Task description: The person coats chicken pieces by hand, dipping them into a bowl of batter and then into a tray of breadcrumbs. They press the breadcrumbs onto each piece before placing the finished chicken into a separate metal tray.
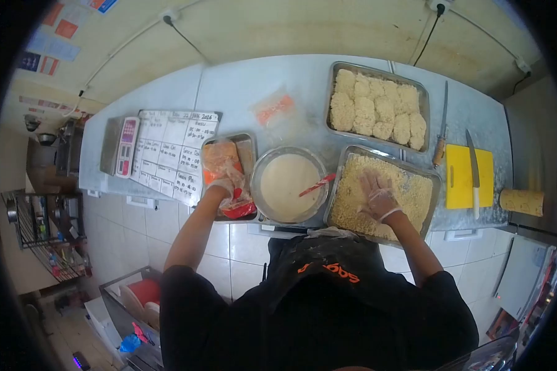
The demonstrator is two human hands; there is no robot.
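My left hand (224,185), in a clear glove, reaches into a metal tray (248,147) that holds orange-pink pieces (221,157) and a red and clear plastic bag (239,206). Its fingers are partly hidden against the bag, so its grip cannot be made out. My right hand (379,196), also gloved, lies with fingers spread on pale crumbs (359,179) in a larger tray (437,196). Between the hands stands a metal bowl of white batter (284,185), with a red-and-white handled utensil (317,185) resting in it.
Behind is a tray of crumb-coated pieces (377,105). To the right lie a long knife (442,120), a yellow board (458,179) with another knife (473,161), and a yellow roll (521,202). Leftward are a written chart (173,151), a scale (125,148); a plastic packet (273,110) lies behind the bowl.
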